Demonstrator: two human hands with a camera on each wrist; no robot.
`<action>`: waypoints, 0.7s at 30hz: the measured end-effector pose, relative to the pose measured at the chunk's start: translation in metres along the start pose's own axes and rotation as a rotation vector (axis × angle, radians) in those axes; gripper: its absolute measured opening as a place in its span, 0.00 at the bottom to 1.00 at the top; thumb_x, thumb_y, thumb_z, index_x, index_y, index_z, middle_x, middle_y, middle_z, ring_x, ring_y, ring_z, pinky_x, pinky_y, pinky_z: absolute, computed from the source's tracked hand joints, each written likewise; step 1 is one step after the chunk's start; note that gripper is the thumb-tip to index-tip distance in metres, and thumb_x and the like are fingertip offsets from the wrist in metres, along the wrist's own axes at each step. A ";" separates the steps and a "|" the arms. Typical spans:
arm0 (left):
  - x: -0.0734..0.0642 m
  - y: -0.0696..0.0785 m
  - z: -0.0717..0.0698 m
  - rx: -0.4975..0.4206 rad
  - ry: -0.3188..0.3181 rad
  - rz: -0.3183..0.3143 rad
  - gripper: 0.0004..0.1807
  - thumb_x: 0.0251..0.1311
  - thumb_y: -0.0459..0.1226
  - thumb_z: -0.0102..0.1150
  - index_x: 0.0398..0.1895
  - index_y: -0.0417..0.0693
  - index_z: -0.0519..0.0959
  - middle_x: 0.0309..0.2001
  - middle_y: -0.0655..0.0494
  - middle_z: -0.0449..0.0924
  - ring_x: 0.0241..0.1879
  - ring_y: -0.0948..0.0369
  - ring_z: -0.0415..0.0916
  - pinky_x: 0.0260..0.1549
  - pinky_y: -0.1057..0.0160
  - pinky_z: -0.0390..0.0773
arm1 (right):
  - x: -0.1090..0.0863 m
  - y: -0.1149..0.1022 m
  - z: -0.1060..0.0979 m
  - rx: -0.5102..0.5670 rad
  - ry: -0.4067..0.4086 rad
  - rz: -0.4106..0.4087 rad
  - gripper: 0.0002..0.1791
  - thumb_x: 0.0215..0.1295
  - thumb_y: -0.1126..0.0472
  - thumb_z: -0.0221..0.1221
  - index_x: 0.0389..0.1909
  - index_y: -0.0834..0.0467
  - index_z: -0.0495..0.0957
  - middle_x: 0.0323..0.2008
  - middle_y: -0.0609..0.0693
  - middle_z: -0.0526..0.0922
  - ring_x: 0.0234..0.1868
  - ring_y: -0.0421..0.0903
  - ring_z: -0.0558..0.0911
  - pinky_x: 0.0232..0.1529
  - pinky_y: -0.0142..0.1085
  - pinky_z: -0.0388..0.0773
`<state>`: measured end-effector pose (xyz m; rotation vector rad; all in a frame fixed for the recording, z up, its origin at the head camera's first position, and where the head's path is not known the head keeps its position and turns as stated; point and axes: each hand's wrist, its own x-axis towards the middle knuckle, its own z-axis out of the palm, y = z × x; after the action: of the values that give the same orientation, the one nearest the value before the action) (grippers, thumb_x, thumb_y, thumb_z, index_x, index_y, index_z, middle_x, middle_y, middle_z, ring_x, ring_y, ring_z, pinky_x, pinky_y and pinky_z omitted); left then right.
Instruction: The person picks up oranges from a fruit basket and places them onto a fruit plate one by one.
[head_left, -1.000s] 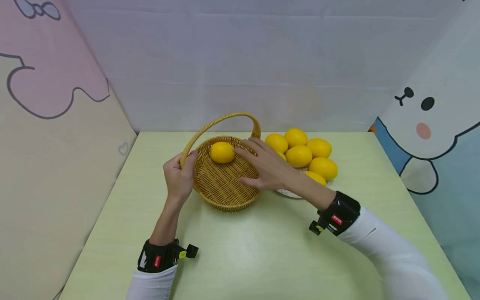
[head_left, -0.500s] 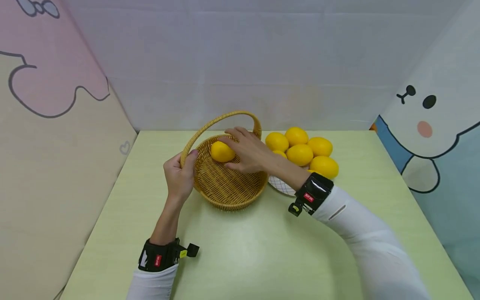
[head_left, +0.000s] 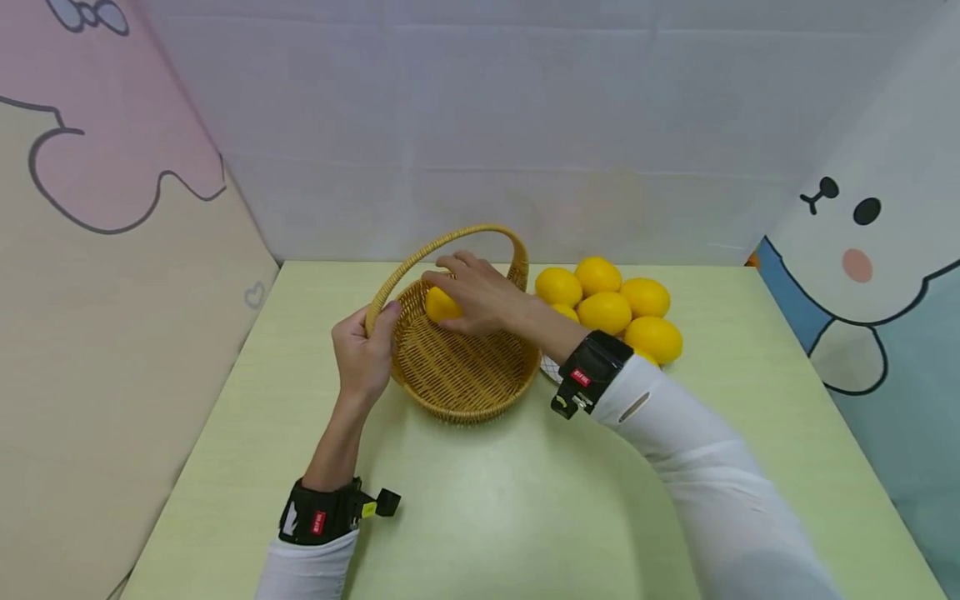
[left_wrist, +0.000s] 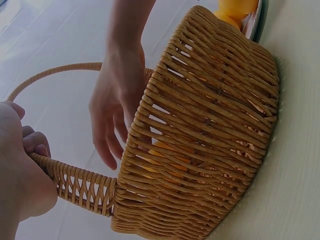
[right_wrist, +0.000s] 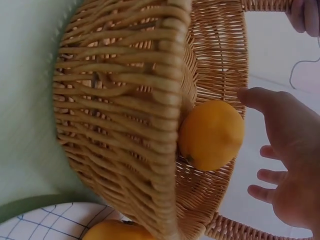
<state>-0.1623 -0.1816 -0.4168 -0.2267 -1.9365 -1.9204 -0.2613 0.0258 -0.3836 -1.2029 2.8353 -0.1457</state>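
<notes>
Green table (head_left: 480,500); left hand (head_left: 362,354) grips basket (head_left: 457,375) handle; right hand (head_left: 480,293), fingers spread, over lemon (head_left: 438,305) lying crosswise.

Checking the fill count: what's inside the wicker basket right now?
One lemon lies on the floor of the wicker basket, at its far side. The right hand is spread over it, fingers open. Whether they touch it is unclear. The rest of the floor is bare weave.
</notes>
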 end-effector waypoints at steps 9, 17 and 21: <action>0.000 -0.001 0.000 0.004 -0.008 0.009 0.28 0.80 0.36 0.60 0.15 0.51 0.68 0.11 0.68 0.64 0.11 0.72 0.59 0.09 0.72 0.56 | 0.013 -0.004 0.017 -0.132 -0.056 -0.010 0.45 0.76 0.44 0.73 0.87 0.48 0.65 0.84 0.58 0.67 0.84 0.61 0.67 0.82 0.58 0.75; 0.000 -0.002 0.000 0.022 -0.002 0.010 0.28 0.81 0.36 0.60 0.15 0.52 0.69 0.11 0.67 0.65 0.11 0.72 0.59 0.10 0.73 0.57 | 0.015 -0.006 0.027 -0.247 -0.072 -0.034 0.42 0.77 0.46 0.72 0.86 0.47 0.67 0.83 0.58 0.68 0.80 0.59 0.72 0.80 0.52 0.78; 0.000 -0.002 0.000 0.021 -0.004 0.011 0.28 0.81 0.36 0.60 0.15 0.52 0.69 0.12 0.67 0.65 0.11 0.72 0.60 0.10 0.73 0.57 | 0.017 -0.005 0.031 -0.279 -0.058 -0.039 0.38 0.80 0.50 0.70 0.85 0.47 0.68 0.81 0.58 0.70 0.76 0.58 0.75 0.75 0.49 0.82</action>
<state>-0.1633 -0.1813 -0.4181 -0.2351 -1.9528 -1.8933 -0.2670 0.0081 -0.4142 -1.2856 2.8518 0.2885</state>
